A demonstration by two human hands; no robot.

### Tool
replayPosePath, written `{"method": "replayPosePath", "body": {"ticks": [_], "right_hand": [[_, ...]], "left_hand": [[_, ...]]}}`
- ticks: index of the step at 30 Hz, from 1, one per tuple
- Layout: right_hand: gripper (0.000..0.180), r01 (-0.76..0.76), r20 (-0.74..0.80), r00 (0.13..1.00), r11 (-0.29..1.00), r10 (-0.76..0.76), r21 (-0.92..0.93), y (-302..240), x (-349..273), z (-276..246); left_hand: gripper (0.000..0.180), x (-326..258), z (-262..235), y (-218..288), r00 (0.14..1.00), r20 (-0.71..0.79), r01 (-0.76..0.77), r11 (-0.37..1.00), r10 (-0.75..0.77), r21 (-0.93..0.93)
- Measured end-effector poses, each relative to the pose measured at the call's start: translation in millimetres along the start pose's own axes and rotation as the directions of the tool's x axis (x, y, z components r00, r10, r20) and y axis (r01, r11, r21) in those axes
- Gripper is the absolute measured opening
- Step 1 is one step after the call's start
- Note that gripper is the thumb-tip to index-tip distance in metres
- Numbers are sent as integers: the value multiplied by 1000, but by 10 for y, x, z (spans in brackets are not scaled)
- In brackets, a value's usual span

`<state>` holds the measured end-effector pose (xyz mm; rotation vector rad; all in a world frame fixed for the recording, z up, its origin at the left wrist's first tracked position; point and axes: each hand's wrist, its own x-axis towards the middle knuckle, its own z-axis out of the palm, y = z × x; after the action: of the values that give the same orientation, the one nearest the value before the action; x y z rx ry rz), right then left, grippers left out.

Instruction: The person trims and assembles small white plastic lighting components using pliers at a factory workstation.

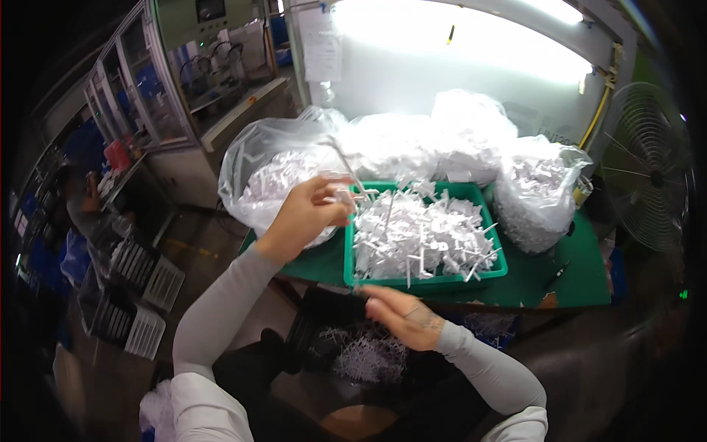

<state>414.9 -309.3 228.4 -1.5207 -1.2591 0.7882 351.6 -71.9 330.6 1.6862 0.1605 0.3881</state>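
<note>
My left hand is over the left edge of a green tray, its fingers closed around a small white plastic piece that is partly hidden and blurred. The tray is heaped with white plastic pieces, many with thin stems. A thin pale stick-like shape slants above my left fingertips; whether I hold it cannot be made out. Just in front of the tray's near edge is my right hand, fingers pressed together; what they hold, if anything, is too blurred to name.
Clear plastic bags of white pieces line the back of the green table. Below its front edge sits a dark bin of white scraps. A fan stands right; a person is far left, near slatted crates.
</note>
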Motion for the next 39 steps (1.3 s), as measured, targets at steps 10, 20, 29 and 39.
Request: {"method": "replayPosePath", "body": {"ticks": [10, 20, 29, 39], "right_hand": [[40, 145, -219, 952, 945, -214, -292, -354, -8, 2], [38, 177, -90, 966, 875, -242, -450, -355, 56, 187], [36, 169, -81, 972, 900, -219, -403, -296, 118, 255], [33, 148, -67, 979, 893, -194, -424, -329, 122, 262]], "left_hand": [[27, -1106, 216, -358, 994, -39, 93, 974, -103, -207], [28, -1219, 165, -473, 985, 76, 170, 904, -152, -393], [29, -1270, 85, -496, 982, 69, 190, 914, -177, -357], [30, -1249, 61, -491, 962, 117, 270, 905, -245, -328]]}}
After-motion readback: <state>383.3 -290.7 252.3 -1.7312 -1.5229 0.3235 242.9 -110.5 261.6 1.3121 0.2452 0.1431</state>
